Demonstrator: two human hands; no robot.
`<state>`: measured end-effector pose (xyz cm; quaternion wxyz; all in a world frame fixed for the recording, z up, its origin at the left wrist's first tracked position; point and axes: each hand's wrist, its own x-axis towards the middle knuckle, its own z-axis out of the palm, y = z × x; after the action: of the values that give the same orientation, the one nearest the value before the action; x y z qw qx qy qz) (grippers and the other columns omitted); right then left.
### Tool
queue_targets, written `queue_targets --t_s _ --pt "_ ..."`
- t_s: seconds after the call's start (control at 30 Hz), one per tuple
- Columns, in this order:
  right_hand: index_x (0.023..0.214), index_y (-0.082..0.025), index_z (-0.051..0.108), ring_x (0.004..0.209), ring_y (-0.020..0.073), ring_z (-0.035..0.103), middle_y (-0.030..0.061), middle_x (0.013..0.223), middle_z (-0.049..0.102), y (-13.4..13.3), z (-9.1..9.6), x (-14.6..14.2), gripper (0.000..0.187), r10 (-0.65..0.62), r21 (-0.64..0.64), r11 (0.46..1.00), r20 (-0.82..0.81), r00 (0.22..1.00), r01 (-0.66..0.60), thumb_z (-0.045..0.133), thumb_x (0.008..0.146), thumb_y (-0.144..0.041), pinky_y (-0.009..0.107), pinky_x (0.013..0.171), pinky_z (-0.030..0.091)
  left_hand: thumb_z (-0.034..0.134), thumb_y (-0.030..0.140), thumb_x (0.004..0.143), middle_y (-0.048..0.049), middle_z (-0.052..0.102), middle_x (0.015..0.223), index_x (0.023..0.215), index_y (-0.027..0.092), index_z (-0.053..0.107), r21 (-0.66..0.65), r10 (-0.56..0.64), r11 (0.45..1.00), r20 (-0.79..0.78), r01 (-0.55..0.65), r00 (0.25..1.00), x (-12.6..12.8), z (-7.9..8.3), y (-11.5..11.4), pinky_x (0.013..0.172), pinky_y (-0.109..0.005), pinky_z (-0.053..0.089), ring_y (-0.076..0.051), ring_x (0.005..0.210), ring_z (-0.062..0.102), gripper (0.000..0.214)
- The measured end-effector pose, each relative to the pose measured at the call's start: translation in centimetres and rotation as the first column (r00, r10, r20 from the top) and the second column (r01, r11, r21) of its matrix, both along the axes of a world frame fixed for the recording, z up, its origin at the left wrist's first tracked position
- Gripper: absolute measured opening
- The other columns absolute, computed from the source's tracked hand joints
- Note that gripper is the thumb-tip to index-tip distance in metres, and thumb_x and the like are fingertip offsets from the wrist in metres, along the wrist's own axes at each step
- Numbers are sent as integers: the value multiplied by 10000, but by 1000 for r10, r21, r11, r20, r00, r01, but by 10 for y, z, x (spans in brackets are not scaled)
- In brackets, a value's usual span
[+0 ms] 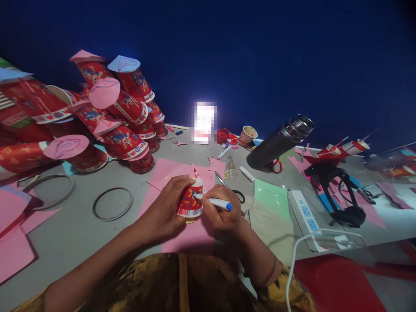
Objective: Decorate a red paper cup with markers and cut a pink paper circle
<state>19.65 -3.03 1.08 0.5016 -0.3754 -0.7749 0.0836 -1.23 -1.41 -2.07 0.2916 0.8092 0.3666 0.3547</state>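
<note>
My left hand (169,201) wraps around the side of a red paper cup (190,203) with a printed pattern, which stands upside down in front of me. In my right hand (224,211) is a white marker (218,203) with a blue end, its tip against the cup's side. A small red pointed piece (196,173) stands up by the top of the cup. Beneath both hands lies a sheet of pink paper (152,184). Scissors (238,196) lie partly hidden behind my right hand.
Stacks of red paper cups (120,138) with paper tops fill the left side. Rings (113,203) lie nearby. A dark thermos (276,145), a green sheet (271,197), a power strip (305,216) with a white cable and a black strap (344,195) are on the right. A bright blurred screen (204,123) stands behind.
</note>
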Motion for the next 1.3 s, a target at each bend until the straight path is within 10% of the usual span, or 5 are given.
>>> queue_targets --t_s 1.3 --pt "942 -230 645 623 161 642 3 728 705 5 -2 11 131 -64 48 997 -43 997 66 595 1016 -134 309 601 527 689 180 876 -117 501 1483 1523 330 351 -110 -51 992 20 53 998 -1 5 3 1215 -584 500 -332 1424 543 744"
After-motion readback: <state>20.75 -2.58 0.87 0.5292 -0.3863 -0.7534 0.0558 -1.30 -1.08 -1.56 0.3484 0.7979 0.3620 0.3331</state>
